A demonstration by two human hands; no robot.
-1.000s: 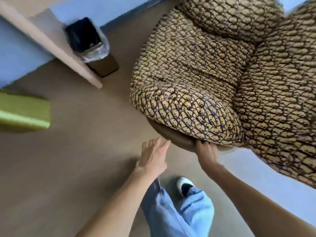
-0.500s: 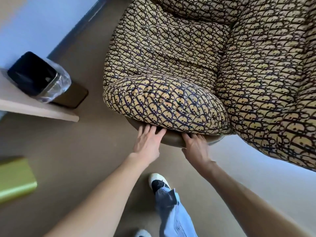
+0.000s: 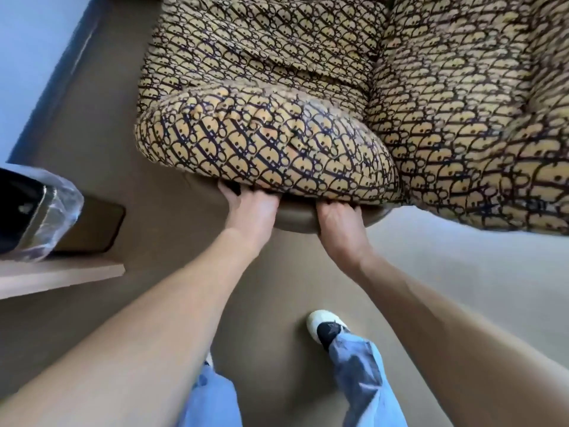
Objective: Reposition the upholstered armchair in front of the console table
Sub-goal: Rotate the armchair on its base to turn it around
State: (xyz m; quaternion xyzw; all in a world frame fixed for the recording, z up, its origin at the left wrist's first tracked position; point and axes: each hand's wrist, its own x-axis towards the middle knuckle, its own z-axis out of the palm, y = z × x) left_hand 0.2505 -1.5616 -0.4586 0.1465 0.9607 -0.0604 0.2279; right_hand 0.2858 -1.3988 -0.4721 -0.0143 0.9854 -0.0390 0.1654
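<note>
Tan-and-navy monogram fabric covers basically the whole armchair [image 3: 308, 103], which fills the upper middle and right of the view, sitting on the brown floor [image 3: 154, 229] with its front cushion bulging toward the person. Both hands are at the base [image 3: 297, 217] right under that front cushion: the left hand [image 3: 251, 208] has its fingers tucked up under the padding, curled onto the underside edge, and the right hand [image 3: 337, 223] is hooked over the rounded brown rim just beside it, fingers together and bent around it. So the grip is set, and this looks like the start of the drag-or-lift step.

The console table [image 3: 61, 274] only shows as a pale wooden slab edge at the left, with a plastic-lined black bin [image 3: 34, 211] under or behind it, can't tell which. The chair sits near it but off to the right.

Orientation: the seat opening faces the person, back rest away at the top of the view, so the front-to-back axis runs roughly up-down here. Next move probably needs a pull plus a swing left, and feet [image 3: 323, 326] kept out from under the base.
</note>
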